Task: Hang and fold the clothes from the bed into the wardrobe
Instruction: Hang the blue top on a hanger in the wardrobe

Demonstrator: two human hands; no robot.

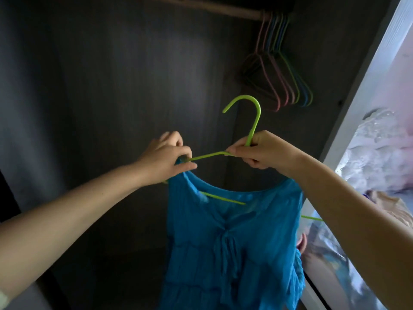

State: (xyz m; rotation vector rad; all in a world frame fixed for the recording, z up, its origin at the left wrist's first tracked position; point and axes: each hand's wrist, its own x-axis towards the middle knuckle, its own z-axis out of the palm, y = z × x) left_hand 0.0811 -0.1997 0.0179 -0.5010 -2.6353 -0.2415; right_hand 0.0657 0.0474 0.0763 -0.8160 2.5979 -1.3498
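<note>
A bright blue top (232, 242) hangs on a green hanger (253, 121) in front of the dark wardrobe interior. My right hand (261, 151) grips the hanger at the base of its hook. My left hand (167, 155) pinches the blue fabric at the hanger's left shoulder arm. The hanger's lower bar shows through the neckline, and its right tip pokes out beside my right forearm. The hook points up and to the left, well below the wardrobe rail (214, 7).
Several empty pastel hangers (281, 70) hang bunched at the rail's right end. The white wardrobe door edge (366, 70) runs diagonally on the right, with pale pink and white fabric (380, 153) behind it. The wardrobe's left and back walls are dark.
</note>
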